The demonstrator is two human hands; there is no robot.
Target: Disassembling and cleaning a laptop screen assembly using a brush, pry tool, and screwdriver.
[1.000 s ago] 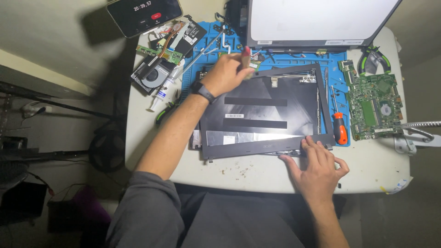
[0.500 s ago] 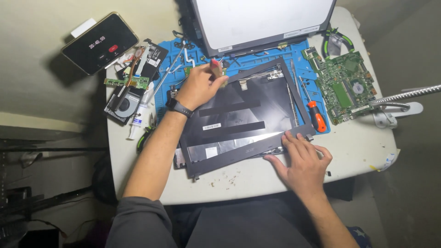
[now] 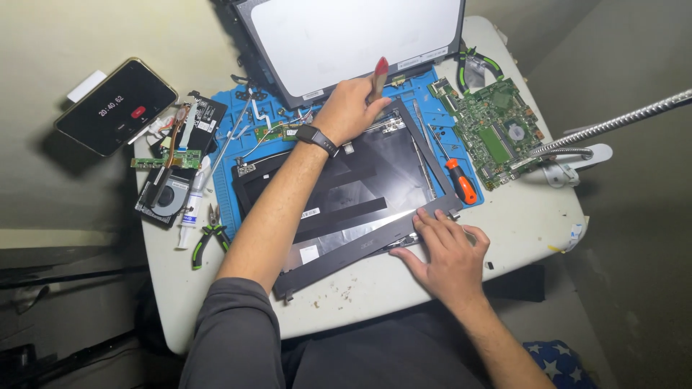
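While the right hand (image 3: pixel 448 252) stays flat on the laptop lid's (image 3: pixel 360 187) near edge, the left hand (image 3: pixel 351 109), closed round a red-tipped tool (image 3: pixel 379 75), has lifted toward the screen (image 3: pixel 353 36).

From my remote view, the laptop lid panel (image 3: pixel 353 194) lay at the centre of the bench (image 3: pixel 533 223), resting on the work mat (image 3: pixel 238 130). Behind it stood the display panel (image 3: pixel 353 36), leaning away from me. My left hand (image 3: pixel 349 108) sat over the lid's far edge, holding a tool (image 3: pixel 379 75); my right hand (image 3: pixel 447 252) pressed on the bezel strip (image 3: pixel 360 248) along the lid's near edge. To the right of the lid lay a screwdriver (image 3: pixel 458 176), and beyond it the circuit board (image 3: pixel 497 130). To the left lay the fan unit (image 3: pixel 169 198), with pliers (image 3: pixel 207 234) in front of it. A phone (image 3: pixel 115 106) lay at far left, off the bench.
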